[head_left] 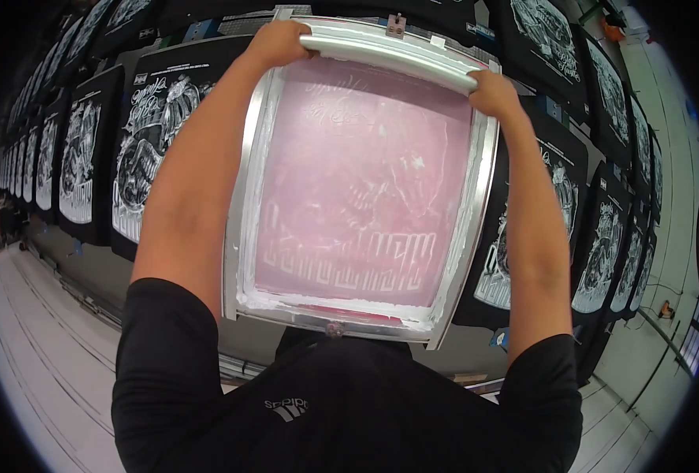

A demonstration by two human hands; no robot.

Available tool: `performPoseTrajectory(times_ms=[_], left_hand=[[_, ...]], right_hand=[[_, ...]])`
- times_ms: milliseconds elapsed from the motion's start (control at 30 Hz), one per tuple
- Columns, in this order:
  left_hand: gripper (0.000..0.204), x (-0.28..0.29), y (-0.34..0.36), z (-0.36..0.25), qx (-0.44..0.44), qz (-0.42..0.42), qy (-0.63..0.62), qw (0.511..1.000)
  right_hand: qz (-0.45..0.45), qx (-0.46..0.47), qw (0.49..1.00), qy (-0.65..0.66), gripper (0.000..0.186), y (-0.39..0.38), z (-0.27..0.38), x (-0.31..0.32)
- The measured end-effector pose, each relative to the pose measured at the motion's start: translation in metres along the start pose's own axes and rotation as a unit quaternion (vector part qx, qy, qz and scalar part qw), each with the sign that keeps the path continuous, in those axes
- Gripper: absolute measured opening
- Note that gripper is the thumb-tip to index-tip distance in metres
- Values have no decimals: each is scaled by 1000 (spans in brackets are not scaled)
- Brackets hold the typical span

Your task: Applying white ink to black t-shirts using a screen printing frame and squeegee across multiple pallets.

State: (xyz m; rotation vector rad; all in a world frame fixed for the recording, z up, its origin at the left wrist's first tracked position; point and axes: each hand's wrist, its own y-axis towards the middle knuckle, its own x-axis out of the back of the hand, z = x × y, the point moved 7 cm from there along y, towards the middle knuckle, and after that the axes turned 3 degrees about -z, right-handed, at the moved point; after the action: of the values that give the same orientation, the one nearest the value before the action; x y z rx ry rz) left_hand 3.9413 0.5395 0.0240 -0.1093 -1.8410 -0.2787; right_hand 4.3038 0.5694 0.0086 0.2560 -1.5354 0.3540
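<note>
A pink printing screen [357, 173] in a metal frame [239, 197], streaked with white ink along its inner edges, lies in front of me. My left hand [280, 45] is closed round the left end of a pale squeegee bar [385, 57] at the far edge of the screen. The bar's other end is gripped by my right hand [493, 94]. Faint lettering and a figure show in the mesh. Both my forearms reach along the sides of the frame, and what is under the screen is hidden.
Rows of black shirts with white printed designs [160, 142] lie on boards to both sides and beyond the screen. A metal rail [239, 364] runs along the near side. A pale floor [50, 339] shows at both edges, with small dark objects at far left, too blurred to make out.
</note>
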Motion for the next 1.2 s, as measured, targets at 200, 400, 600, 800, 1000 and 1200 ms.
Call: performPoseTrajectory(times_ms=[200,400,600,800,1000,1200], left_hand=[[37,78,-25,-45,3,-225,101,969],[33,23,-223,-96,221,242,-228,917],[37,-93,-530,-222,282,487,-466,683],[32,-134,-565,-236,326,362,-569,663],[32,-139,-554,-236,287,306,-581,697],[33,-129,-530,-236,226,316,-559,732]], right_hand=[[43,23,993,105,43,37,-6,39],[92,30,981,167,47,71,-25,28],[189,106,973,74,52,93,24,17],[49,108,986,120,48,90,86,13],[16,113,988,101,47,-12,96,8],[96,69,986,118,45,-250,185,9]])
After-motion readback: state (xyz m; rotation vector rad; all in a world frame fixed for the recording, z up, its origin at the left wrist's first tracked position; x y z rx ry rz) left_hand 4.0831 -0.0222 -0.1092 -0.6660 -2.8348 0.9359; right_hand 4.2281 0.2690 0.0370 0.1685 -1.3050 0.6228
